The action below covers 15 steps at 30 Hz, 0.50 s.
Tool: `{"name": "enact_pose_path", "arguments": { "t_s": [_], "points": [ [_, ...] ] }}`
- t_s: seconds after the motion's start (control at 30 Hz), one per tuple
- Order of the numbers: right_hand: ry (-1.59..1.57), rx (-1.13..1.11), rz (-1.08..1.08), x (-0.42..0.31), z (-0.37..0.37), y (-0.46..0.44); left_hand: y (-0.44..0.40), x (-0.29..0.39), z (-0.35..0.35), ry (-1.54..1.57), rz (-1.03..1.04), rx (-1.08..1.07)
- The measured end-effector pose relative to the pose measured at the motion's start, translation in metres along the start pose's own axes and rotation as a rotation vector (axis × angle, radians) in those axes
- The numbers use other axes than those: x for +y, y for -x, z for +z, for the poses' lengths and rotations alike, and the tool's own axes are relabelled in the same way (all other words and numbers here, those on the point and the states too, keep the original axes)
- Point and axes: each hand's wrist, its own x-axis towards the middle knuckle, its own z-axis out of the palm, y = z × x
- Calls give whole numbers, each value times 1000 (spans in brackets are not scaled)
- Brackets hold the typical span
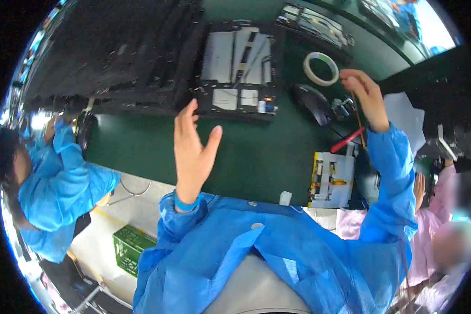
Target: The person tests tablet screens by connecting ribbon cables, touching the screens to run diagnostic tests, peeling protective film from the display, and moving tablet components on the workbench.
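Observation:
My left hand (191,152) is raised over the green work surface, fingers stretched and thumb apart, with nothing in it. Just beyond its fingertips lies an opened flat electronic device (225,57) with grey panels and a dark ribbon strip. My right hand (366,99) is at the right, its fingers closed on a thin orange-brown stick (358,115); the grip itself is partly hidden. Next to its fingertips is a roll of tape (307,69). A red-handled tool (346,141) lies below that hand, touching or crossing the stick.
A black computer mouse (311,103) lies left of my right hand. A flat module with yellow edges (324,180) sits near the front edge. Another opened device (316,26) is at the back. People in blue (52,183) and pink (421,240) are on either side. A green crate (128,248) stands on the floor.

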Motion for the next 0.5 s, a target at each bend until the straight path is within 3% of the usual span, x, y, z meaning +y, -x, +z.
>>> {"name": "enact_pose_path", "arguments": {
  "t_s": [0.07, 0.1, 0.2, 0.3, 0.37, 0.4, 0.5],
  "points": [
    [53, -168, 61, -20, 30, -2, 2, -5, 6, -144, -11, 88],
    [-140, -174, -33, -20, 55, 1, 2, -11, 10, -124, 18, 131],
    [-449, -241, 258, -31, 95, -6, -2, -23, 13, 98, -24, 31],
    [-575, -227, 369, -42, 107, -12, -7, -27, 4, 403, -218, -24],
    [-699, -241, 315, -42, 102, -13, -11, -30, -1, 535, -311, -64],
    [-759, -245, 285, -43, 99, -14, -12, -30, -2, 492, -283, -80],
    [-782, -137, 538, -56, 100, -22, -17, -32, -3, 482, -258, -108]
  ]
}}
